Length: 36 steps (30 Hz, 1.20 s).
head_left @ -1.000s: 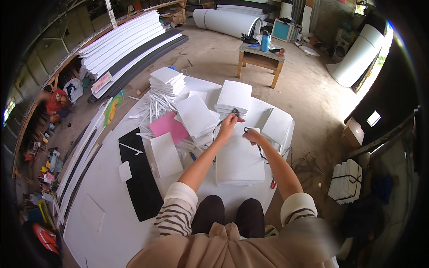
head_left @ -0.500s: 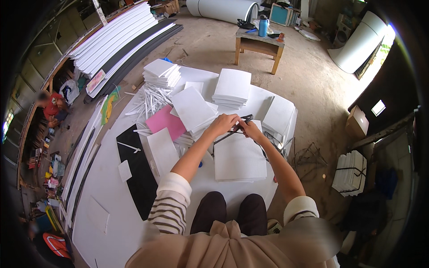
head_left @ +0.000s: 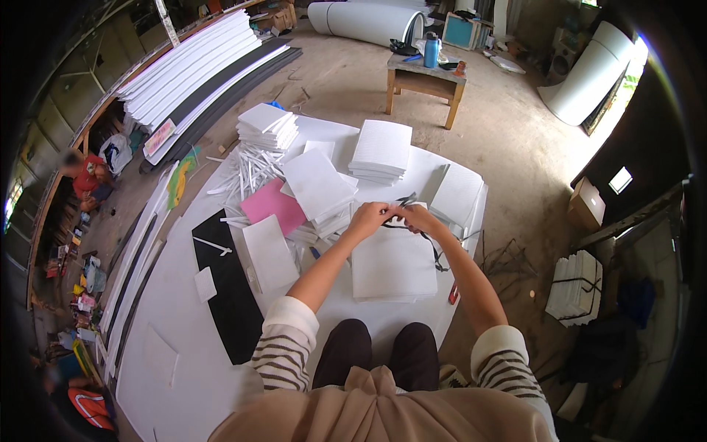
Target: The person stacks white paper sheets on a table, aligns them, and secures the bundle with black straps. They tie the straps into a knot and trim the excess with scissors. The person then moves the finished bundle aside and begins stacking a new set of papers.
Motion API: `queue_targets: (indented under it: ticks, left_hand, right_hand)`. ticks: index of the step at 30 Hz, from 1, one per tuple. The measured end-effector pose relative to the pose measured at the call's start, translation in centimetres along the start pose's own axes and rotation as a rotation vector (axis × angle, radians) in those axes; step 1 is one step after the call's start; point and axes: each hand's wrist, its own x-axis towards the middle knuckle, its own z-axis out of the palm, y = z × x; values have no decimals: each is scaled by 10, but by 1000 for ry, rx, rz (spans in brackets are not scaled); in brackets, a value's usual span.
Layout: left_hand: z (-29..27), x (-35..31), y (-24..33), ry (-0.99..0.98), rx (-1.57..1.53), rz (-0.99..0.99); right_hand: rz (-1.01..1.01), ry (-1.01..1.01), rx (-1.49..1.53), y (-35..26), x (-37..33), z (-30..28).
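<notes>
A stack of square white foam sheets (head_left: 394, 265) lies in front of me on the white table (head_left: 155, 295). Above its far edge my two hands are close together, fingers pinched on a thin black strap (head_left: 439, 259). My left hand (head_left: 370, 219) grips it from the left, my right hand (head_left: 417, 219) from the right. Part of the strap sticks up behind the fingers, and a loose length hangs over the stack's right side. The fingers hide how the strap crosses between them. A red tool (head_left: 454, 293) rests by the table's right edge, partly behind my right forearm.
More white sheet stacks stand at the far side (head_left: 381, 149) and right (head_left: 455, 195). Left are a pink sheet (head_left: 272, 208), a black sheet (head_left: 232, 295) and a pile of white strips (head_left: 250, 163). A strapped bundle (head_left: 574, 287) sits on the floor at right. Another person (head_left: 88, 177) is far left.
Both hands have come slightly nearer to me, still on the strap. The strap length along the stack's left side no longer shows. More of the red tool is visible.
</notes>
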Motion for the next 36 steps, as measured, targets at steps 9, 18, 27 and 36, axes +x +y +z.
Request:
queue_targets:
  ticks: [9,18,27,36]
  left_hand:
    - [-18,26,-13,-307,-123,83]
    - [-41,24,-15,-115,92,133]
    - [-74,13,-33,216,329,203]
    - [-161,-19,-47,391,679,160]
  right_hand:
    - [-615,199,75,7,8,-19]
    - [-407,-232,158,-16,12,-11]
    - [-500,147,937,5,-44,-67]
    - [-546,259,1364,60,-126,-134]
